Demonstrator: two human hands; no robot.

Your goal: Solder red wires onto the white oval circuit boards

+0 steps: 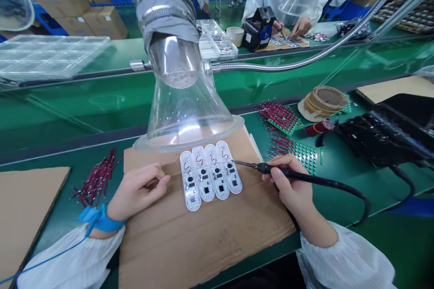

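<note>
Several white oval plastic cases [205,178] with small circuit boards and thin red wires lie side by side on a sheet of brown cardboard [217,244]. My right hand [294,185] grips a soldering iron [263,168] like a pen; its tip is at the upper part of the rightmost case. Pinched between the thumb and fingers of my left hand [142,189] is a thin solder wire [175,173], running right across the cases toward the iron tip. A blue wrist strap [101,219] circles my left wrist.
A clear fume hood [190,113] hangs just above the cases. Dark red wire parts [96,178] lie left; green boards [307,156], a tape roll [323,101] and a black-wrapped item [379,135] sit right. Across the bench, a co-worker's hands [301,26] work over small parts.
</note>
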